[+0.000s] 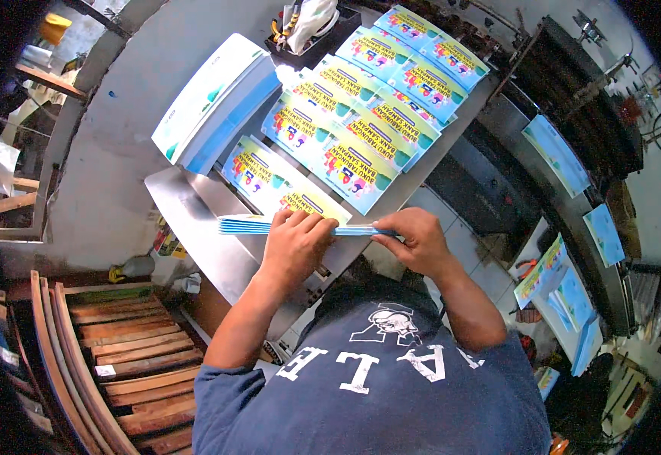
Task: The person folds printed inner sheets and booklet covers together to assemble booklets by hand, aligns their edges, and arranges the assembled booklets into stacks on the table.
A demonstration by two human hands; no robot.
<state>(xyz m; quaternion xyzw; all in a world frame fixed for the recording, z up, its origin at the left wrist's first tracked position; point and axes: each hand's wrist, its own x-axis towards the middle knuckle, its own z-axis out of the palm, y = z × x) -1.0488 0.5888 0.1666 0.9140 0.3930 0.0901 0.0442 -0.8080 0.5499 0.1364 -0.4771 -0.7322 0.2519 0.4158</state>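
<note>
Close to my body, a thin stack of printed card sheets (241,227) with blue edges is held nearly edge-on above the near edge of a metal table (188,196). My left hand (298,247) is closed over the middle of the stack, fingers on top. At its right end my right hand (417,241) pinches the sheets between thumb and fingers. Just beyond lies a row of printed covers (262,176) in yellow, green and blue, partly hidden by the stack and left hand. Farther back, more colourful printed covers (361,155) lie in overlapping piles.
A tall pile of white-and-blue sheets (213,98) stands at the table's left. Behind it is a black tray (330,45) with pliers (288,26). To the right, printed sheets (556,155) rest on a dark machine. Wooden slats (137,341) stand at lower left.
</note>
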